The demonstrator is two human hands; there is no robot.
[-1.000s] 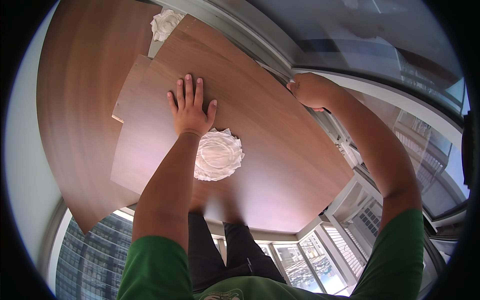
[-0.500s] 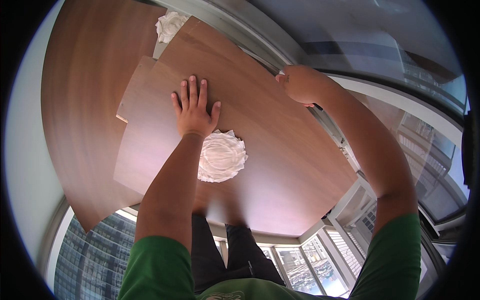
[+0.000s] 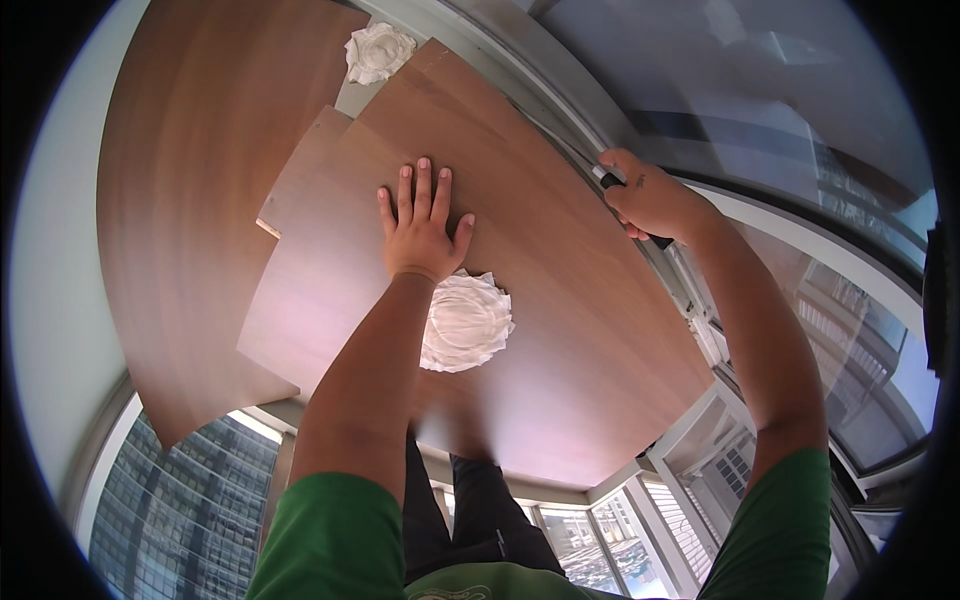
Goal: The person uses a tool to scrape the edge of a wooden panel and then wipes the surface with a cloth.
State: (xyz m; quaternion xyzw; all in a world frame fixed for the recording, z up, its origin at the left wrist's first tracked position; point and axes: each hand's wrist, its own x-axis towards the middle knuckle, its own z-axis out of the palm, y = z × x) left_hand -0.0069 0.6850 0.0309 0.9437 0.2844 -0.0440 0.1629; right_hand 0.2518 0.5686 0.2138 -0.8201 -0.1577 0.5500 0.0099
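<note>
My left hand (image 3: 424,232) lies flat on a brown wood-look board (image 3: 560,330), fingers spread. Just below its wrist is a round white bundle with ruffled edges (image 3: 468,322), like folded cloth, partly covered by my forearm. At the board's right edge, beside the window frame, my right hand (image 3: 655,200) is closed around a black-handled tool (image 3: 608,180). A short metal part shows by the thumb, and the dark handle's other end comes out below the palm. I cannot tell the tool's exact kind.
A second brown panel (image 3: 200,200) stands to the left, against a pale wall (image 3: 70,240). Another white ruffled bundle (image 3: 380,52) sits at the far end. A metal window frame (image 3: 560,70) and glass run along the right. Windows (image 3: 185,500) show buildings outside.
The view has shifted, so the boards appear farther right. My right hand has turned and moved slightly along the edge, bringing the tool into sight. My left hand stays flat on the board.
</note>
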